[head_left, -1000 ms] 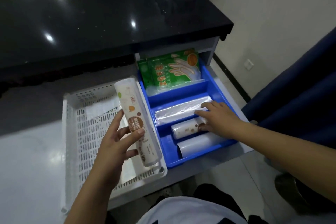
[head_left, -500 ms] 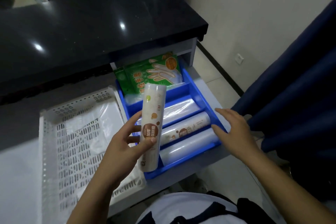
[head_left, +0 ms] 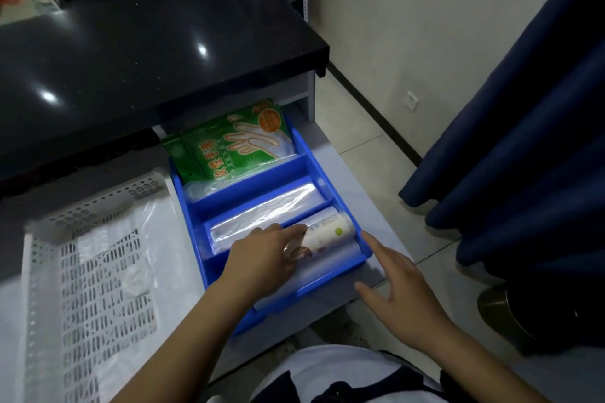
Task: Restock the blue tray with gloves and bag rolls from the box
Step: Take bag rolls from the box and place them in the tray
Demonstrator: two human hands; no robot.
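- Left hand [head_left: 262, 258] curled over the near end of a printed bag roll [head_left: 322, 235], laying it lengthwise into the front compartment of the blue tray [head_left: 330, 173].
- Roll already low in the tray, far end just short of the right wall, a plain frosted roll [head_left: 330, 260] touching it on the side nearer the body.
- Right hand [head_left: 397, 291] holding nothing, fingers spread and relaxed, hovering just outside the tray's right wall, forefinger near the rim.
- Beyond the left fingertips: a clear-wrapped roll [head_left: 262, 216] in the middle compartment; further still, green glove packets [head_left: 229, 150] standing in the back compartment.
- To the left of the left hand: white slotted box [head_left: 98, 271], only a loose clear plastic sheet visible inside.
- Best done by lowering the roll flat, parallel to the divider, not nose-down, to avoid wedging on the right wall.
- Worth pressing lightly toward the divider so both rolls sit side by side rather than stacked.
- Release only once the roll rests on the tray floor; slick film likely to let it spin or slide.
- Right hand well placed to steady the tray or nudge the far end square; no need to grip.
- Restocking judged nearly done; box contents worth a final check.
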